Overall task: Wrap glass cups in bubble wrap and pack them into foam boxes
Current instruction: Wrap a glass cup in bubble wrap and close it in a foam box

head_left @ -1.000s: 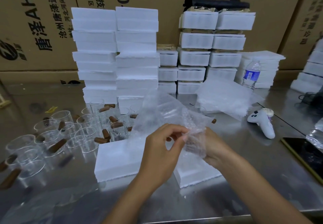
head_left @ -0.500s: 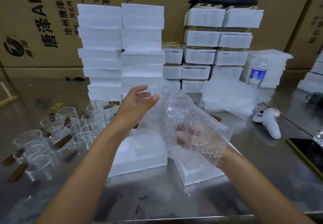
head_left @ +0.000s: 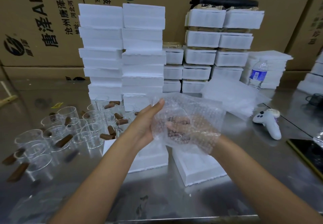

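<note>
A sheet of bubble wrap (head_left: 188, 112) is bunched around something with a brown part that shows through it; I cannot make out the glass itself. My right hand (head_left: 194, 129) holds this bundle from inside and below and is seen only through the wrap. My left hand (head_left: 148, 120) presses flat against the bundle's left side, fingers straight. Two white foam box halves (head_left: 153, 161) (head_left: 197, 169) lie on the table under my hands. Several bare glass cups with brown wooden handles (head_left: 70, 129) stand at the left.
Tall stacks of foam boxes (head_left: 122, 49) and packed ones (head_left: 218, 40) line the back, before cardboard cartons (head_left: 43, 23). A pile of bubble wrap sheets (head_left: 232, 96), a water bottle (head_left: 257, 74), a white controller (head_left: 269, 124) and a dark phone (head_left: 311, 154) lie at the right.
My left hand let go of the wrap's edge, lifted away open, then came back down flat against the left side of the bundle. My right hand kept hold throughout.
</note>
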